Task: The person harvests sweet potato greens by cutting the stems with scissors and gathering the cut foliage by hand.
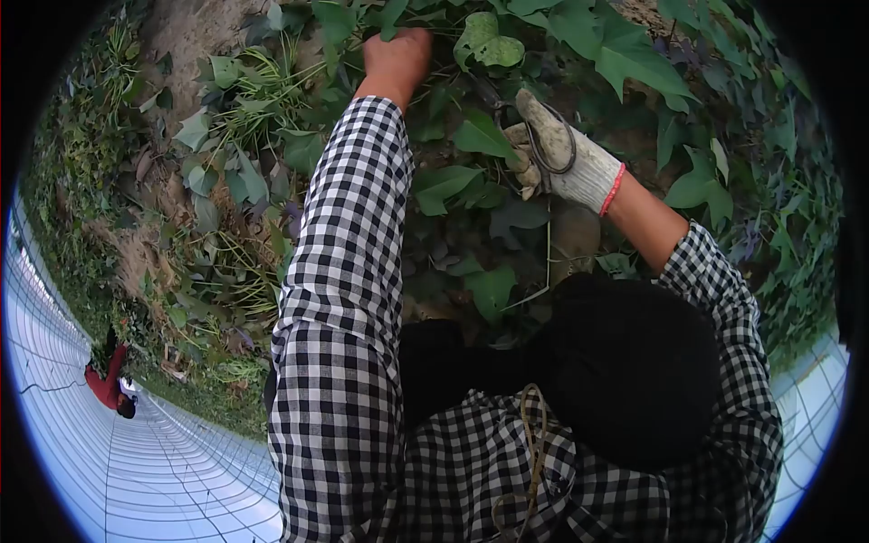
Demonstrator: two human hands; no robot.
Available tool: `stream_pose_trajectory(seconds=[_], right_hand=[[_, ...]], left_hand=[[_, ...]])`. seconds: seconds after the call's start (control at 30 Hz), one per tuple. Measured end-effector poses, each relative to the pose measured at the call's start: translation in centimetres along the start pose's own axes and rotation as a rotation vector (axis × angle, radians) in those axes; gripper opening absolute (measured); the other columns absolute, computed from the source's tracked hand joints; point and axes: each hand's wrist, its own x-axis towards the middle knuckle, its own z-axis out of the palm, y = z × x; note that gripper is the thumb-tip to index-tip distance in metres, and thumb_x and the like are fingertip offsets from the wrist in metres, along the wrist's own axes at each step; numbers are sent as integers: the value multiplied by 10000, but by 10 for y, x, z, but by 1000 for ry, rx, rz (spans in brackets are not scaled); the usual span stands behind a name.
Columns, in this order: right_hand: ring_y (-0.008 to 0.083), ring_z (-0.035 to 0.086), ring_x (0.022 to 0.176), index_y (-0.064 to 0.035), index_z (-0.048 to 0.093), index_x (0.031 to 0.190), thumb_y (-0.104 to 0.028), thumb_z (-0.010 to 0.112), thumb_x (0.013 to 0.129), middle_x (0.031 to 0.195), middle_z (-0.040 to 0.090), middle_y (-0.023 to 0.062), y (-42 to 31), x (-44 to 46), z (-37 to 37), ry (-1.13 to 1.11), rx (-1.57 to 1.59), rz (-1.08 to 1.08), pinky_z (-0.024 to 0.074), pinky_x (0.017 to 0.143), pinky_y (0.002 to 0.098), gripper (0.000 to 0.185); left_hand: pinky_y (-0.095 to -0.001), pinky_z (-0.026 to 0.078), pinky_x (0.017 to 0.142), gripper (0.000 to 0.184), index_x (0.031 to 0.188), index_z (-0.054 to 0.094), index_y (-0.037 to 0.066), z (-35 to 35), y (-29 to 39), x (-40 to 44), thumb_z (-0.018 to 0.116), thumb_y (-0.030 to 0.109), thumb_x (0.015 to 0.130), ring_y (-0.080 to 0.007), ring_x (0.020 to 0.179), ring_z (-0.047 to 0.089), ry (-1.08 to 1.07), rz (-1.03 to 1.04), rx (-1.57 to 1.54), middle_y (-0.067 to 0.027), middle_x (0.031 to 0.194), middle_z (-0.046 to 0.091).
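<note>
Near the top, my left hand (396, 65) is bare and reaches in among the green vines; leaves cover its fingertips, and what they may hold is hidden. To the right, my right hand (550, 149) wears a white knitted glove with a red cuff edge. Its fingers are closed around the dark looped handles of scissors (566, 163), whose blades point up and left into the leaves. A broad green leaf (482, 136) lies just left of the glove, and a pale spotted leaf (489, 42) is above it.
Leafy vines (625, 50) spread on both sides. Bundles of cut-looking stems (262, 104) lie on the brown soil (172, 45) at left. Far left, a person in red (107, 385) is beside the plants under a ribbed clear cover (154, 462). My dark-clad knees are below.
</note>
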Motion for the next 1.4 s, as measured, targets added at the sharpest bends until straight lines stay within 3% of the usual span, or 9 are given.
stream_pose_trajectory(seconds=[0.6, 0.8, 0.83, 0.93, 1.03, 1.1, 1.23, 1.33, 1.4], right_hand=[[180, 602, 535, -47, 579, 842, -762, 495, 793, 666, 590, 53, 0, 8, 23, 53, 15, -85, 541, 501, 331, 722], [172, 607, 575, -63, 575, 953, -759, 495, 797, 722, 627, 49, 1, 15, 18, 77, 24, -56, 533, 511, 346, 719], [197, 625, 635, -48, 558, 1087, -748, 492, 809, 844, 658, 110, -1, 24, 17, 34, 24, 44, 536, 516, 353, 757], [280, 640, 732, 30, 503, 1273, -762, 439, 821, 1079, 619, 229, 15, 54, 33, 234, -155, -152, 544, 480, 402, 915], [286, 642, 720, 6, 427, 1330, -768, 413, 825, 1087, 613, 234, 22, 63, 15, 133, -194, -96, 542, 454, 417, 924], [282, 640, 683, -3, 403, 1312, -775, 399, 823, 1046, 612, 224, 22, 66, 8, 84, -224, -76, 540, 431, 407, 914], [222, 635, 573, 101, 617, 1066, -817, 395, 786, 846, 669, 160, 24, 62, 11, 159, -210, -128, 545, 435, 345, 985], [243, 647, 759, -60, 285, 1372, -745, 374, 855, 1091, 617, 195, 20, 60, 11, 133, -200, -111, 546, 546, 376, 863], [247, 640, 853, -144, 128, 1518, -697, 366, 899, 1199, 591, 202, 21, 57, 11, 128, -187, -98, 536, 620, 380, 864]], left_hand=[[-434, 461, 708, 246, 983, 626, 132, -11, -7, -32, 601, 193, 746, -303, 831, 651, 336, 88, -86, -115, 823, 679], [-402, 402, 739, 164, 900, 653, 146, -18, 13, -45, 536, 156, 785, -264, 856, 633, 392, 118, -19, -66, 841, 681], [-402, 402, 742, 160, 890, 656, 146, -14, 11, -46, 534, 156, 787, -265, 858, 633, 401, 117, -27, -65, 849, 681], [-412, 412, 727, 167, 906, 659, 142, 0, 6, -44, 560, 150, 771, -273, 860, 634, 521, 88, -74, -73, 877, 679], [-415, 487, 744, 297, 1029, 628, 134, 7, 4, -52, 629, 176, 736, -304, 882, 654, 372, 30, -64, -106, 923, 682], [-414, 458, 723, 227, 983, 658, 137, 10, 10, -51, 617, 149, 760, -295, 854, 666, 304, -60, -95, -97, 925, 686], [-426, 472, 745, 192, 973, 688, 135, 6, 16, -42, 600, 174, 807, -292, 855, 682, 140, -209, -135, -108, 965, 696], [-432, 505, 752, 211, 970, 704, 132, -11, 17, -45, 619, 240, 811, -297, 883, 679, -173, -222, -79, -123, 1008, 696], [-429, 519, 768, 248, 961, 709, 114, -9, 9, -48, 617, 292, 815, -324, 900, 672, -115, -255, -153, -133, 1003, 696]])
